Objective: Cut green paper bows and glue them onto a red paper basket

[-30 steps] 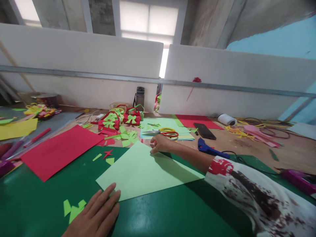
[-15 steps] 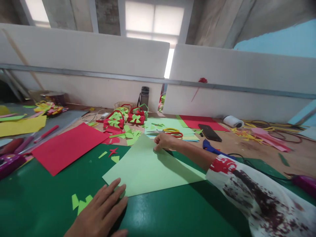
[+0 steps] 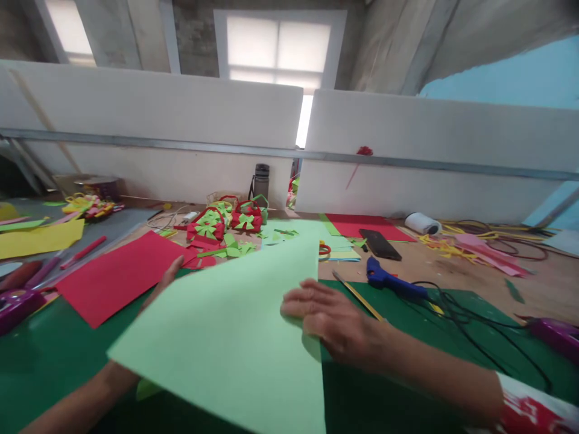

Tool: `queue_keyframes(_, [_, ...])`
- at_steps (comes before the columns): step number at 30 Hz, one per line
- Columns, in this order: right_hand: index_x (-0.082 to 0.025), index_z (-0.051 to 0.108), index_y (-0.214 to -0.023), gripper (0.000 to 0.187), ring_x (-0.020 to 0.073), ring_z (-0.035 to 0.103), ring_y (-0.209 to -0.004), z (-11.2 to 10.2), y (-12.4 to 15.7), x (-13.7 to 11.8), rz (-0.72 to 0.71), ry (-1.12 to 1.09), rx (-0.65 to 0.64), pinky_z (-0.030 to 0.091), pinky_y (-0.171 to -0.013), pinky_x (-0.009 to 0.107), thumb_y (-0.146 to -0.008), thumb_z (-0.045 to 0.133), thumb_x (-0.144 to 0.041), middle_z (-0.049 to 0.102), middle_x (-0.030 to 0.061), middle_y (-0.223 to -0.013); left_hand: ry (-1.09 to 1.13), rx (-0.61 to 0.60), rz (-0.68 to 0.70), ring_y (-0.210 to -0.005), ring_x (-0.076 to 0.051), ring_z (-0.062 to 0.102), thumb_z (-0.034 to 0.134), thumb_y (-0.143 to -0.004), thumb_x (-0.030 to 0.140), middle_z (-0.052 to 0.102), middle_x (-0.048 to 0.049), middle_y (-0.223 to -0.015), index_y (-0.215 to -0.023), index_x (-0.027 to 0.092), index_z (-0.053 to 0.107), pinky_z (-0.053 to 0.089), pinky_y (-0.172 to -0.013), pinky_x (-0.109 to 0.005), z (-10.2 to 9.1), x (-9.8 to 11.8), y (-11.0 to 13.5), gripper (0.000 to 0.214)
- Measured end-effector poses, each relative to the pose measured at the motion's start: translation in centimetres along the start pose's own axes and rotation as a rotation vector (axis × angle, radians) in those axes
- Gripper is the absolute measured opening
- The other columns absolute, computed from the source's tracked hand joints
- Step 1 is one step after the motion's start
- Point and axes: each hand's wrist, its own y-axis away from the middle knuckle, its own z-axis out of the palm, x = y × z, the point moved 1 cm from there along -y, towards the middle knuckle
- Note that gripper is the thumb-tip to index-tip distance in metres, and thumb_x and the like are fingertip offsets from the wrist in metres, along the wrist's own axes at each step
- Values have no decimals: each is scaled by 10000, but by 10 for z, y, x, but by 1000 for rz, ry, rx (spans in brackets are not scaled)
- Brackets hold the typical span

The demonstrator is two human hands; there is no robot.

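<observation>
A red sheet lies left of the left hand's fingertips. A raised pale green sheet partly hides that hand; its grip I cannot tell. Beyond the fingers, a window tops white panels. The right hand's bent fingers touch the sheet's right side, above a green surface, grip unclear.

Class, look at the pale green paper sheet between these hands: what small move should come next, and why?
Probably lower the pale green paper sheet flat onto the dark green smooth work surface. It is tilted up off that surface, with the left hand partly hidden behind it and the right hand at its right edge, so both seem placed to guide it down.
</observation>
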Motion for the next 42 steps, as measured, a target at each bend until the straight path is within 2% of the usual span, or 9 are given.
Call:
queue_keyframes(6, [-173, 497, -873, 203, 184, 612, -988, 20, 66, 1, 235, -154, -146, 477, -886, 391, -927, 350, -44, 684, 148, -1016, -255, -270, 422, -1272, -241, 483, 455, -936, 258, 500, -32, -1406, -1409, 339, 397, 432, -1029, -384, 14, 6, 11, 483])
queue_keyframes(13, [-148, 587, -1166, 329, 266, 548, -1171, 7, 73, -8, 368, -122, -360, 410, -967, 421, -837, 583, -174, 660, 151, -1168, -431, -559, 807, -1378, -247, 324, 342, -909, 70, 500, 1, -1403, -1179, 287, 636, 415, -1043, -387, 31, 25, 12, 454])
queue_keyframes(18, [-157, 648, -1065, 254, 251, 600, -1106, 1, 74, -9, 411, -220, -285, 436, -911, 407, -904, 455, -194, 678, 154, -1139, -175, -538, 687, -1266, -220, 494, 275, -975, 173, 656, -31, -1218, -1170, 280, 648, 430, -1030, -381, 26, 23, 19, 434])
queue_keyframes(21, [-233, 683, -997, 236, 213, 639, -1008, 0, 77, -3, 603, -341, -180, 469, -872, 349, -950, 460, -293, 717, 80, -1020, -78, -517, 474, -1151, -200, 597, 254, -991, 270, 676, -11, -1181, -1215, 364, 617, 424, -1034, -388, 11, 26, 25, 437])
queue_keyframes(24, [-272, 716, -954, 212, 199, 648, -946, -1, 77, 0, 864, -434, -153, 497, -802, 311, -930, 506, -287, 718, 31, -980, -213, -736, 338, -1275, -227, 476, 427, -929, 256, 548, 15, -1355, -1288, 415, 544, 431, -1012, -378, -5, 34, 26, 410])
queue_keyframes(33, [-208, 700, -705, 144, 177, 613, -750, -1, 74, 3, 1198, -598, -94, 458, -685, 279, -790, 608, -281, 672, 1, -752, -173, -895, 377, -1347, -277, 356, 755, -728, 415, 508, -25, -1393, -1264, 428, 554, 256, -1082, -516, -13, 45, 27, 573])
queue_keyframes(37, [-191, 604, -609, 158, 115, 472, -518, -1, 76, 5, 1346, -635, -33, 370, -517, 242, -732, 621, -289, 557, -38, -567, -174, -839, 339, -1331, -274, 402, 729, -752, 431, 555, -48, -1350, -1256, 371, 570, 305, -1076, -507, -6, 43, 31, 532])
queue_keyframes(39, [-190, 613, -631, 132, 119, 489, -539, -2, 75, 4, 1346, -661, -35, 385, -529, 245, -711, 644, -291, 591, -25, -609, -154, -749, 316, -1293, -242, 456, 590, -873, 367, 618, -42, -1267, -1083, 312, 670, 382, -1053, -430, 1, 47, 32, 231])
queue_keyframes(42, [-194, 659, -739, 130, 136, 530, -587, -1, 74, 3, 1321, -692, -52, 406, -547, 251, -724, 665, -323, 627, -7, -680, -184, -670, 263, -1102, -216, 581, 454, -923, 310, 680, -42, -1089, -854, 244, 697, 485, -923, -303, 14, 59, 28, 261])
